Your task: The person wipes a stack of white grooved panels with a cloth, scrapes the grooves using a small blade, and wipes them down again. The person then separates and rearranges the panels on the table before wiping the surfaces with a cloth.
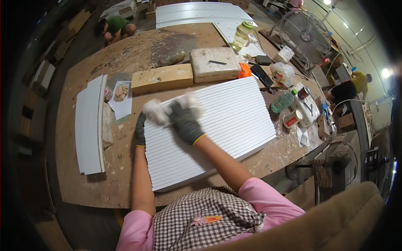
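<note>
A broad block of narrow white strips, lying side by side with dark lines between them, rests on the worktable in front of me. My right hand, in a dark grey glove with a yellow cuff edge, presses a bunched white cloth onto the strips near their far left part. Motion blurs the cloth, which shows on both sides of the fingers. Along the left edge of the strips lies my left hand, gloved alike, its fingers stretched out against that edge and holding nothing.
Beyond the strips sit a wooden block and a wrapped pale block. White curved boards lie at left. A green bottle, a cup, a phone and a jug crowd the right. Fans stand beyond the table.
</note>
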The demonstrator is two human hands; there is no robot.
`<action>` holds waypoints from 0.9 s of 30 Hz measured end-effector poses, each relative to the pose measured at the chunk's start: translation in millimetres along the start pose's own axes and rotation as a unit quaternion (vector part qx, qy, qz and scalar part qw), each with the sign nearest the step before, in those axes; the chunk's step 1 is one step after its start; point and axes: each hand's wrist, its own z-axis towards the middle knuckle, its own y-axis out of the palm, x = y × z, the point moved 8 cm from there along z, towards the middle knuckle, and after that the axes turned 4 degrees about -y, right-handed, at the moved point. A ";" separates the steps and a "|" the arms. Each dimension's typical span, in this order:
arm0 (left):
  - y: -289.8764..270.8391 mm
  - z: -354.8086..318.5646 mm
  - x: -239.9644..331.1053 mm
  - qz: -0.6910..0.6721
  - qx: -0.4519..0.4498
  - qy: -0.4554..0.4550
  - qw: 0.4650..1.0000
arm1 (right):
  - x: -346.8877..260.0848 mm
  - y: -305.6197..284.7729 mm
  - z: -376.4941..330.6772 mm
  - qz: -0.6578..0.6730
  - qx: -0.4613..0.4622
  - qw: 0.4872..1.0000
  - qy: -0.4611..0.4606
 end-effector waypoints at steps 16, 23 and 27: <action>50.7 -12.6 -14.9 0.124 -0.036 -0.022 0.991 | 103.1 -445.2 -58.3 -0.512 0.048 0.733 0.445; 19.1 0.0 -35.2 0.067 -0.049 -0.054 0.995 | 32.8 -262.8 -39.2 -0.372 0.045 0.927 -0.032; -2.7 -8.3 -31.3 0.111 -0.007 -0.034 0.993 | 16.2 -314.2 -37.7 -0.326 0.125 0.929 0.123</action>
